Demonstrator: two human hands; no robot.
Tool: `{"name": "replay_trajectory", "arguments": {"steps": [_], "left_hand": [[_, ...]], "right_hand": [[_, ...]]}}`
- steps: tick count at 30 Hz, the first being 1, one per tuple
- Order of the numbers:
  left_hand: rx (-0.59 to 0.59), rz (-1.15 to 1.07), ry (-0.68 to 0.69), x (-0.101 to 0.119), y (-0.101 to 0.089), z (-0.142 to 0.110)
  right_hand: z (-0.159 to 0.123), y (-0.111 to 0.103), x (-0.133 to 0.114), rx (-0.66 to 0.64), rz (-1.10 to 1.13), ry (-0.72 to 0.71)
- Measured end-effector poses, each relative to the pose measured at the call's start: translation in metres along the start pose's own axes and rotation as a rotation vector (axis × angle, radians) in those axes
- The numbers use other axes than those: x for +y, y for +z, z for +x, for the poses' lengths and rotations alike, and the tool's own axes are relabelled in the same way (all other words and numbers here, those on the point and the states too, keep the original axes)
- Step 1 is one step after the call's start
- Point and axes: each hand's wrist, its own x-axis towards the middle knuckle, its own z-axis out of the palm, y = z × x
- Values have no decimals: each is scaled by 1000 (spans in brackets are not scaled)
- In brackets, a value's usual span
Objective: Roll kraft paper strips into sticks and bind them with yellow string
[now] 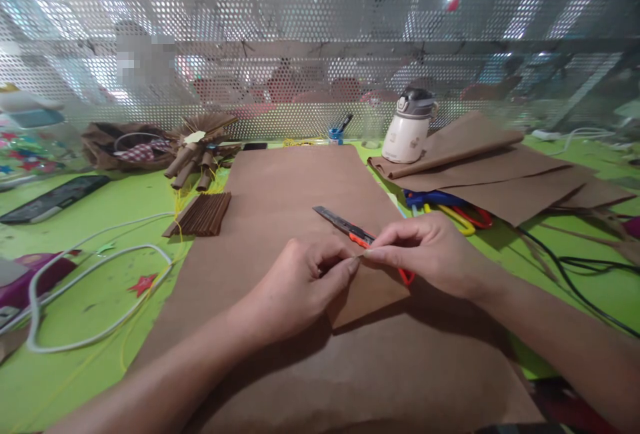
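A long sheet of brown paper (280, 187) lies down the middle of the green table (100, 287). Its near end is folded over into a flap (370, 291). My left hand (295, 287) and my right hand (430, 254) meet at the flap's top edge, each pinching the fold with thumb and forefinger. An orange and grey utility knife (353, 229) lies on the paper just beyond my fingertips, partly under my right hand.
A pleated brown paper stack (203, 214) and rolled paper tubes (193, 164) lie at the left. White cable (100, 267) loops over the left table. At the right are scissors (450, 207), brown sheets (500, 174), black cables (575, 274) and a white jug (407, 131). A perforated screen (320, 54) stands behind.
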Motion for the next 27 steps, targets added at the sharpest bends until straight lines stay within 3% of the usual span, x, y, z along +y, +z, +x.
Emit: {"name": "replay_trajectory", "arguments": {"steps": [9, 16, 22, 27], "left_hand": [[-18, -5, -9, -1, 1, 0], [14, -18, -15, 0, 0, 2], [29, -134, -37, 1, 3, 3], [-24, -289, -113, -5, -1, 5]], "right_hand": [[3, -4, 2, -64, -6, 38], [4, -3, -2, -120, 150, 69], [1, 7, -7, 13, 107, 52], [2, -1, 0, 41, 94, 6]]}}
